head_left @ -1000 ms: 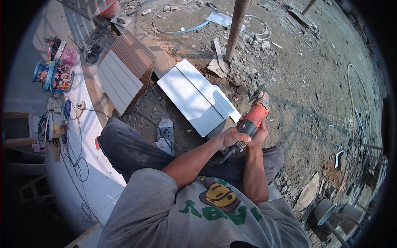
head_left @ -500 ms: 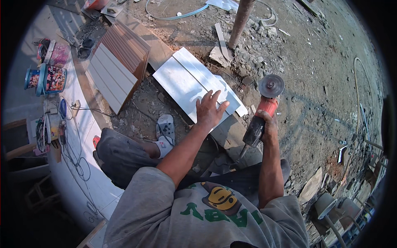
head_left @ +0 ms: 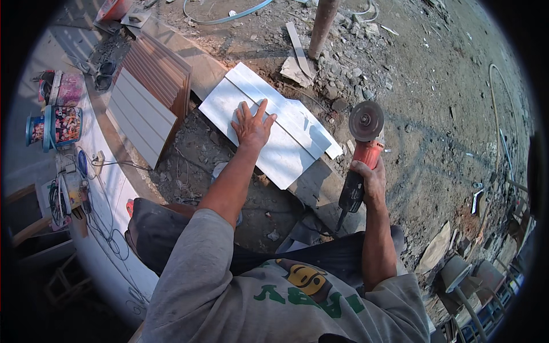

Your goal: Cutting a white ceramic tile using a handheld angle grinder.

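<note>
My left hand [head_left: 251, 127] lies with spread fingers on a pale grooved tile [head_left: 274, 155], in the left half of its face. That tile rests on a board over the dirt, and another pale piece [head_left: 313, 127] shows along its far right edge. In my right hand [head_left: 370, 178] is a red and black angle grinder [head_left: 355, 182], gripped round its body. The grinder's round disc [head_left: 366, 121] points away from me, to the right of the tile and apart from it. Its cord runs down toward my legs.
A stack of grooved tiles [head_left: 151, 86] leans at the left. Paint buckets [head_left: 66, 126] and loose cables [head_left: 108, 220] lie on the white ledge beyond. A metal pole [head_left: 323, 28] rises from rubble ahead. Shovels and basins [head_left: 456, 272] lie at the lower right.
My left hand has moved left across the tile and now rests flatter on it. My right hand still holds the grinder, which looks a little more upright.
</note>
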Motion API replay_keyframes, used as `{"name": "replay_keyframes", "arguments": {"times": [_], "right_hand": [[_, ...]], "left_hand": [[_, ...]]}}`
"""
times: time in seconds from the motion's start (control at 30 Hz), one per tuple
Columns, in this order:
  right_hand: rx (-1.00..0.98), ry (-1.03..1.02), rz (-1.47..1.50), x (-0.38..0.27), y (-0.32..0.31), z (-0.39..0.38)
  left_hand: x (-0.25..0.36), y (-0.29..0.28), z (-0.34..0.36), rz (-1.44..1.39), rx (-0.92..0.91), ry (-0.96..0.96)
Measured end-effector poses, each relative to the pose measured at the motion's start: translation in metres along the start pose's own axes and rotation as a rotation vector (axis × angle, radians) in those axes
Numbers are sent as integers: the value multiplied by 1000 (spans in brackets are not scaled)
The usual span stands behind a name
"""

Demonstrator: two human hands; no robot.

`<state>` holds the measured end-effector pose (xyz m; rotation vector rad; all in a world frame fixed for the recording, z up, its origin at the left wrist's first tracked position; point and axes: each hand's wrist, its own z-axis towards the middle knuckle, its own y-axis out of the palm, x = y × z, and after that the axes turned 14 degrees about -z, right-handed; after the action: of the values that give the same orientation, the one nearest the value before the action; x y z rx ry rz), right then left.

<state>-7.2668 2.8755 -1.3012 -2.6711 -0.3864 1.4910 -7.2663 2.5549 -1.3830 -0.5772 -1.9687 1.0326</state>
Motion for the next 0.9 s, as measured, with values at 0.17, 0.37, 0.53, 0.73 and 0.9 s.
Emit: {"name": "replay_keyframes", "arguments": {"times": [0.17, 0.37, 0.53, 0.73, 0.9], "right_hand": [[-10, -41, -21, -2, 5, 11], [-109, -95, -309, -20, 1, 30], [-245, -129, -676, -20, -8, 55], [-363, -116, -1131, -16, -6, 60], [-394, -62, -1231, -14, -12, 58]], "left_hand": [[0, 3, 1, 27, -48, -58], [-5, 3, 13, 52, -50, -83], [-8, 8, 18, 34, -53, -95], [-22, 11, 22, 35, -31, -104], [-19, 14, 26, 3, -42, -105]]}}
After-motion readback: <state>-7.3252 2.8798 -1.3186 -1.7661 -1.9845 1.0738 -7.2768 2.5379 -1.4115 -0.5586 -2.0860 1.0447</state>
